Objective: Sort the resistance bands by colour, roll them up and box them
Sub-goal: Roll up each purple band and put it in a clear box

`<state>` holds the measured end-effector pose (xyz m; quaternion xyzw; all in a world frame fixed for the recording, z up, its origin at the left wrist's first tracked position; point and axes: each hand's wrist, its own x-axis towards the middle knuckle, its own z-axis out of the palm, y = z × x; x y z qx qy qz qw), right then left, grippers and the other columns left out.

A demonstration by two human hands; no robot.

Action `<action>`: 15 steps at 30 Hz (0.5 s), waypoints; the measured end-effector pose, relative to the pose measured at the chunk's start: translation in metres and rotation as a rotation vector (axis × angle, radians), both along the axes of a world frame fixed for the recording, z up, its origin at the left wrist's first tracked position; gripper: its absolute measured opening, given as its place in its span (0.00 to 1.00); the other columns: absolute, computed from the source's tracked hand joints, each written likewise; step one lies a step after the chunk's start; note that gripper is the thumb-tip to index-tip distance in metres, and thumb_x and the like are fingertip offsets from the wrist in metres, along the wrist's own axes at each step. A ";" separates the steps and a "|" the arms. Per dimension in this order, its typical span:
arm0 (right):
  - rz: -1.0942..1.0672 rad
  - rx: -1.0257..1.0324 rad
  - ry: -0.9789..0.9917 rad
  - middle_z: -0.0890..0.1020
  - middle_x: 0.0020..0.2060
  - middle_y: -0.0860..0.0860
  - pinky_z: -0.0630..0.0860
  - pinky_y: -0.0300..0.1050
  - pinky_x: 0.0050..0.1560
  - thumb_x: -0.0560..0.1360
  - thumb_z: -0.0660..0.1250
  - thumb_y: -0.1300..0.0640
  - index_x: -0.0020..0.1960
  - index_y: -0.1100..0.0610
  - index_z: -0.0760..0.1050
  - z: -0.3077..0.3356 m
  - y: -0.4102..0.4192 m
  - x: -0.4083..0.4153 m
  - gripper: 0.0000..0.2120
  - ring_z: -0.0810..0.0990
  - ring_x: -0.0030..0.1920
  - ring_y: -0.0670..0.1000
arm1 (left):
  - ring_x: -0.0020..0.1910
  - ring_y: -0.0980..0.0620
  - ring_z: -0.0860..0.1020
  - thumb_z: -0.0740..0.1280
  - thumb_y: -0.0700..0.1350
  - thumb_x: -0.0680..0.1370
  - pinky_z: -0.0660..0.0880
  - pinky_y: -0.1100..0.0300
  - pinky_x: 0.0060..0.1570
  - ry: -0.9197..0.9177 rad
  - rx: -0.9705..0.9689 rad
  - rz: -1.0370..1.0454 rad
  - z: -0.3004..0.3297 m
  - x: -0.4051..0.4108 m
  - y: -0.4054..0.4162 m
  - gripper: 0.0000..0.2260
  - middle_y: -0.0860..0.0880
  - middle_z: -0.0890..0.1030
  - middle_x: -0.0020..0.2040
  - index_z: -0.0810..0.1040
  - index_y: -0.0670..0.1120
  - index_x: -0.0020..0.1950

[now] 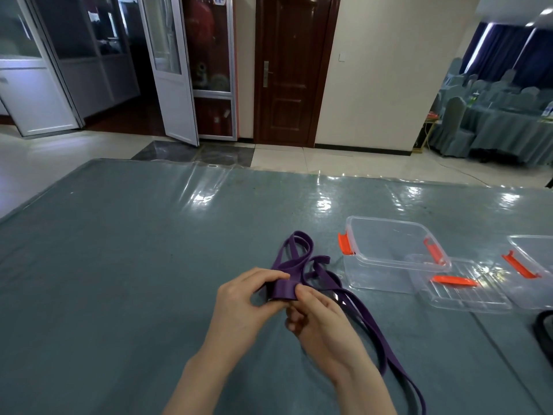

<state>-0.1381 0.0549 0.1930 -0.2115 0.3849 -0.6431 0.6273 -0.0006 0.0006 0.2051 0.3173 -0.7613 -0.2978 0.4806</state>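
**Rolling Purple Band Risks Springing Loose**

Pinching together at lower centre, left hand and right hand clamp a small coil of purple band; loose loops (tangled above) may snag and unwind it; the open box waits right.

Even, soft indoor light. White glare streaks on tabletop plastic cover toward far right edge. Wide-angle bending at frame edges; background slightly soft, shadows faint.

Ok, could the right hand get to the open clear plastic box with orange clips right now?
Probably yes: the clear plastic box sits open just beyond the right hand with bare table between, but that hand is pinching the purple resistance band.
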 end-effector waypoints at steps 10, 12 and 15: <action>-0.336 0.156 0.891 0.85 0.39 0.45 0.79 0.43 0.45 0.56 0.79 0.41 0.45 0.49 0.81 0.018 0.001 0.009 0.22 0.83 0.42 0.46 | 0.43 0.62 0.79 0.77 0.37 0.66 0.75 0.68 0.45 -0.140 -0.119 0.053 -0.005 -0.007 -0.003 0.15 0.57 0.82 0.45 0.83 0.47 0.51; -0.320 0.143 0.845 0.86 0.37 0.48 0.77 0.41 0.39 0.62 0.79 0.48 0.45 0.52 0.82 0.020 -0.001 0.005 0.15 0.82 0.38 0.46 | 0.44 0.61 0.80 0.77 0.39 0.67 0.75 0.68 0.46 -0.106 -0.124 0.035 -0.003 -0.010 -0.003 0.14 0.57 0.82 0.45 0.83 0.47 0.50; -0.239 0.113 0.605 0.77 0.28 0.51 0.67 0.38 0.30 0.67 0.77 0.53 0.44 0.62 0.82 0.019 0.001 -0.004 0.12 0.70 0.28 0.47 | 0.47 0.58 0.81 0.79 0.43 0.66 0.76 0.65 0.49 -0.029 -0.039 -0.024 -0.003 -0.006 -0.006 0.14 0.57 0.83 0.45 0.83 0.49 0.50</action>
